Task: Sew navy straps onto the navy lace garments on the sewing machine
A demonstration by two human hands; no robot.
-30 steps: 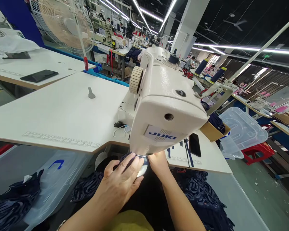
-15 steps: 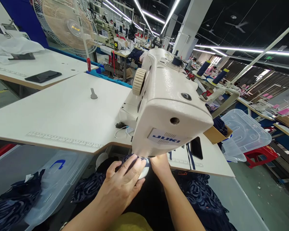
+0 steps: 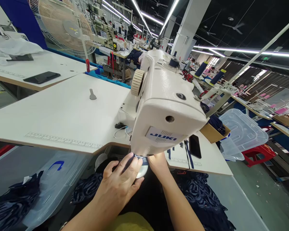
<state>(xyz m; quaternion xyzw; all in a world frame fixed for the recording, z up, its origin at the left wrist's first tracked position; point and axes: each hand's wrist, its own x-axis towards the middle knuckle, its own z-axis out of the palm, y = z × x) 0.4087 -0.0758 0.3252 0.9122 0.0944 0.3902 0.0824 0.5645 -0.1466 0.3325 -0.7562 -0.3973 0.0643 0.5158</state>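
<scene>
A white JUKI sewing machine (image 3: 163, 106) stands on a white table (image 3: 57, 115), its head end toward me. My left hand (image 3: 121, 181) lies under that end with fingers stretched flat over dark navy patterned fabric (image 3: 197, 192) and a round white part (image 3: 142, 170) of the machine. My right hand (image 3: 159, 163) reaches under the machine head beside it; its fingers are hidden behind the housing.
A black phone (image 3: 195, 146) lies on the table right of the machine. Clear plastic bins sit at the left (image 3: 53, 183) and right (image 3: 240, 131). A fan (image 3: 62, 25), another table with a black phone (image 3: 42, 77), thread cones (image 3: 202, 69) and a red stool (image 3: 260, 152) surround the station.
Both hands stay under the machine head; the left fingers shifted slightly on the fabric. The view moved a little.
</scene>
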